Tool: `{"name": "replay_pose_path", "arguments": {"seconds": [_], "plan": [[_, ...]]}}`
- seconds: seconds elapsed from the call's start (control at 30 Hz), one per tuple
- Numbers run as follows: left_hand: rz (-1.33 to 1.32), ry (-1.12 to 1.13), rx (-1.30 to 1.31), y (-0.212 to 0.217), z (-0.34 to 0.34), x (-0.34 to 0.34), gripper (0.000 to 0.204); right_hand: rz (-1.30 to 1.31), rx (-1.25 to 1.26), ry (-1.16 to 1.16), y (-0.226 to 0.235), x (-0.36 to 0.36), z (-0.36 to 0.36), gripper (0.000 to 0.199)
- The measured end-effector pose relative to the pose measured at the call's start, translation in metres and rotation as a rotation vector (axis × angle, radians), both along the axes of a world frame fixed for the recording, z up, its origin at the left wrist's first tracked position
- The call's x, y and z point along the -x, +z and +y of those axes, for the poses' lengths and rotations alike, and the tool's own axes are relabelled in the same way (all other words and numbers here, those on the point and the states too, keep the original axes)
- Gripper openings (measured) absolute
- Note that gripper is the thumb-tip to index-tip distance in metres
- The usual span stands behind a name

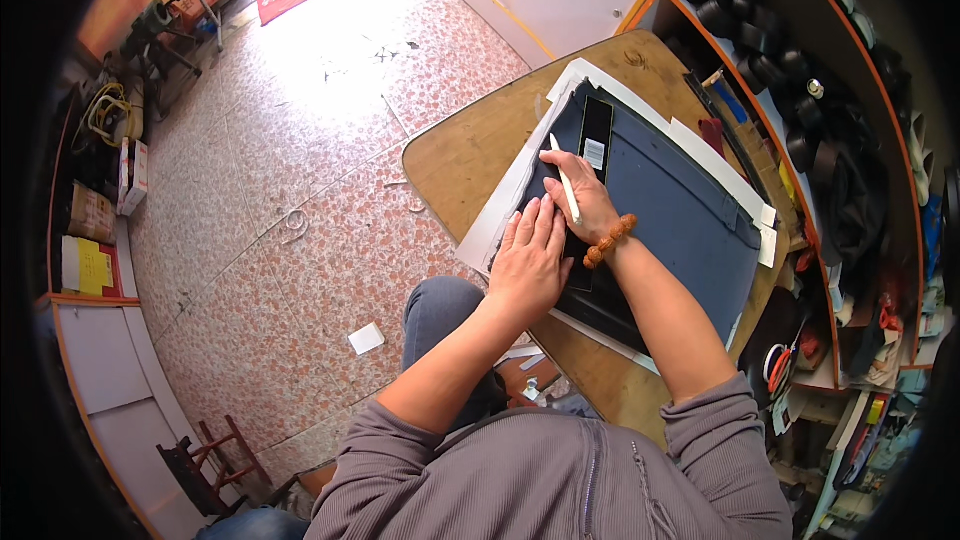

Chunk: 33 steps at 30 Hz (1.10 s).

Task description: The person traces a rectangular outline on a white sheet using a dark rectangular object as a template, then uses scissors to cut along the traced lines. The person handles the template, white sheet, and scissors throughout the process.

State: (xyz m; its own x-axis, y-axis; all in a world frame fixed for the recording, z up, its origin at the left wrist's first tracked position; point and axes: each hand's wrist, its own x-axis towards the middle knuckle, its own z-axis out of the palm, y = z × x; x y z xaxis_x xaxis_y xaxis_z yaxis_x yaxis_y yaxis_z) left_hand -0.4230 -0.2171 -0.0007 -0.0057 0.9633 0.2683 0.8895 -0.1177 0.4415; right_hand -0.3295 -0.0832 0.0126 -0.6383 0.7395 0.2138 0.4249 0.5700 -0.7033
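Observation:
A dark blue-grey sheet (670,200), which looks like leather or cloth, lies over white paper or board (545,140) on a wooden table. My left hand (530,255) presses flat on the sheet's left part, its fingers stretched out side by side. Just to the right, my right hand (588,202) grips a slim white pen (566,180) that points up and away. Running under both hands is a long black strip (597,120) with a white label. Its middle is hidden by my hands, and a darker piece (610,315) shows nearer me.
The wooden tabletop (450,155) shows round the paper. Shelves (790,50) crowded with black rolls and other goods stand close on the right. On the speckled floor lie a small white square (366,338) and scraps. A low wooden stool (215,460) is at the lower left.

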Motion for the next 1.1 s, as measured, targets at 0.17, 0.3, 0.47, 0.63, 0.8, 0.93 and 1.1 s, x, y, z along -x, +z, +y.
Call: {"name": "replay_pose_path", "arguments": {"seconds": [0.17,0.3,0.47,0.63,0.8,0.93,1.1], "plan": [[-0.046,-0.005,-0.015,0.002,-0.001,0.001,0.064,0.303,0.265,-0.131,0.013,0.010,-0.014,0.031],[-0.064,0.001,-0.016,-0.001,-0.001,0.000,0.063,0.239,0.184,-0.170,0.025,0.013,-0.032,0.027],[-0.074,-0.008,-0.024,-0.006,0.000,0.001,0.062,0.190,0.137,-0.195,0.026,0.022,-0.040,0.018],[-0.057,-0.007,-0.060,-0.010,0.001,0.000,0.059,0.087,0.068,-0.142,0.028,0.025,-0.038,0.017],[-0.069,-0.005,-0.073,-0.011,0.002,0.000,0.054,-0.045,-0.068,-0.099,0.037,0.028,-0.041,0.017],[-0.197,-0.033,-0.062,-0.006,0.002,0.002,0.050,-0.100,-0.148,-0.055,0.043,0.034,-0.045,0.018],[-0.423,-0.093,0.106,0.008,-0.003,0.007,0.057,-0.141,-0.203,-0.051,0.047,0.039,-0.047,0.018]]}}
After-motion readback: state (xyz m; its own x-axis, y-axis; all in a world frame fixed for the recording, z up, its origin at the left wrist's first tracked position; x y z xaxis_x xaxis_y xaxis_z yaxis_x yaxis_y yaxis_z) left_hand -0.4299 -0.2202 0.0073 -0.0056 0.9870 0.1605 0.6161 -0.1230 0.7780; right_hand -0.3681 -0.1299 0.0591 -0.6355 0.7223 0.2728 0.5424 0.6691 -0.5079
